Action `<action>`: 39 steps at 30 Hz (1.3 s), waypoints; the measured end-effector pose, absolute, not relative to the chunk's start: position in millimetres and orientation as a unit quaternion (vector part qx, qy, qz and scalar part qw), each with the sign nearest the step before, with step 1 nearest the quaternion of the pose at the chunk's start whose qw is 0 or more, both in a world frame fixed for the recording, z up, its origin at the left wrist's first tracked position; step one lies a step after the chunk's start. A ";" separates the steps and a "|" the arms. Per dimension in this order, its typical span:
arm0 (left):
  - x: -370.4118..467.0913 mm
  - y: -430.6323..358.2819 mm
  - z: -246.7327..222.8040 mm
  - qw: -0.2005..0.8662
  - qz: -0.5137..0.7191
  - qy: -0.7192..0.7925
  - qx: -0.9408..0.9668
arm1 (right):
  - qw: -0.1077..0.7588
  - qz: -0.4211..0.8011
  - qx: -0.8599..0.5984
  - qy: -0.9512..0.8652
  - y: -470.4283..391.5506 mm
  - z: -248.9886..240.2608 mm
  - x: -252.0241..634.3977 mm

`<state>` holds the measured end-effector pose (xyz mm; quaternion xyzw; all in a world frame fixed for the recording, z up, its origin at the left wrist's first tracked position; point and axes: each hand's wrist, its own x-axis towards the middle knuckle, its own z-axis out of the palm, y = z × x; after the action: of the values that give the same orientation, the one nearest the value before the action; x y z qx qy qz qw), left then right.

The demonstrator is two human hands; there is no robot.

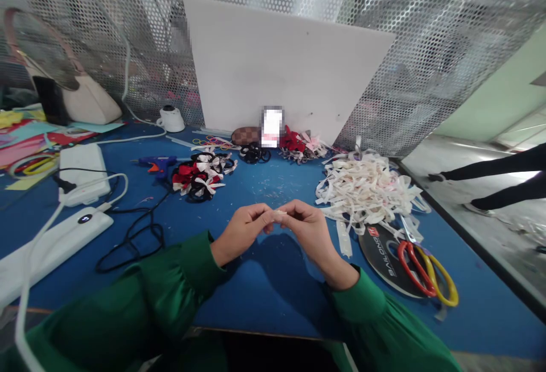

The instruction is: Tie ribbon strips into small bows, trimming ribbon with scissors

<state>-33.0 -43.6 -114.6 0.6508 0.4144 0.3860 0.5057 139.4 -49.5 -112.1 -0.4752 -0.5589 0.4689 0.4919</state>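
My left hand and my right hand meet over the middle of the blue table. Both are closed in a pinch on a small pale ribbon piece, most of which the fingertips cover. To the right of my right hand lies a loose heap of cream ribbon strips. One flat strip hangs out of the heap toward me. Ahead and to the left is a cluster of red, black and white bows, with a blue glue gun beside it.
Scissors with red and yellow handles rest on a black round disc. Power strips and a looped black cable occupy the left. A white board leans at the back, a phone before it. Someone's legs show far right.
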 end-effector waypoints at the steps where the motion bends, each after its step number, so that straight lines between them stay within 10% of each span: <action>1: -33.0 -43.4 -114.7 0.521 0.388 0.410 0.640 | 0.493 0.466 -0.470 -0.564 -49.5 -112.2 139.8; 15: -34.6 -48.0 -116.2 0.280 0.400 0.439 0.754 | 0.467 0.512 -0.485 -0.534 -51.1 -110.1 137.2; 29: -34.3 -44.3 -108.0 0.505 0.385 0.394 0.664 | 0.459 0.404 -0.494 -0.619 -53.3 -105.8 139.9; 39: -35.1 -42.0 -111.7 0.454 0.387 0.404 0.693 | 0.384 0.463 -0.439 -0.668 -50.5 -108.0 141.6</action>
<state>-35.1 -42.0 -111.7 0.6932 0.4041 0.3871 0.4541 141.6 -50.5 -108.0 -0.4387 -0.6675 0.4631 0.3841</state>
